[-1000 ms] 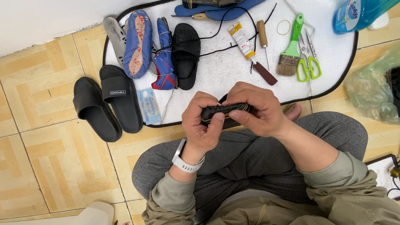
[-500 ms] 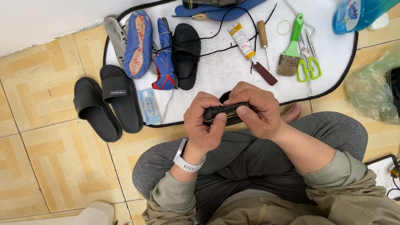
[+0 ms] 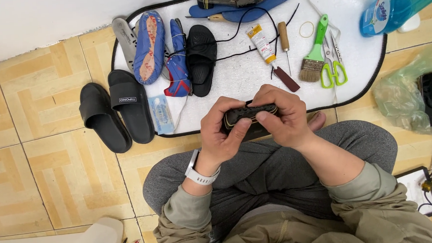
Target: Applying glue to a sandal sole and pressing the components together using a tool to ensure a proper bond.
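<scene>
Both hands clasp a small black sandal [image 3: 249, 114] with a tan edge, held edge-up over my crossed legs. My left hand [image 3: 221, 133] grips its left end, thumb pressed along the sole edge; a white watch sits on that wrist. My right hand [image 3: 283, 115] wraps the right end, with its fingers curled over the top. Just beyond the hands lies a white mat [image 3: 252, 68] with a black rim.
On the mat lie blue shoes [image 3: 149, 46], a black sandal [image 3: 202, 58], a glue tube [image 3: 261, 44], an awl [image 3: 284, 38], a green brush [image 3: 315, 52] and green scissors [image 3: 332, 63]. Two black slides [image 3: 114, 109] rest on the tile at left. A blue spray bottle [image 3: 392, 6] stands far right.
The hands have shifted their grip slightly on the black sandal and turned it a little. Everything on the mat has stayed in place.
</scene>
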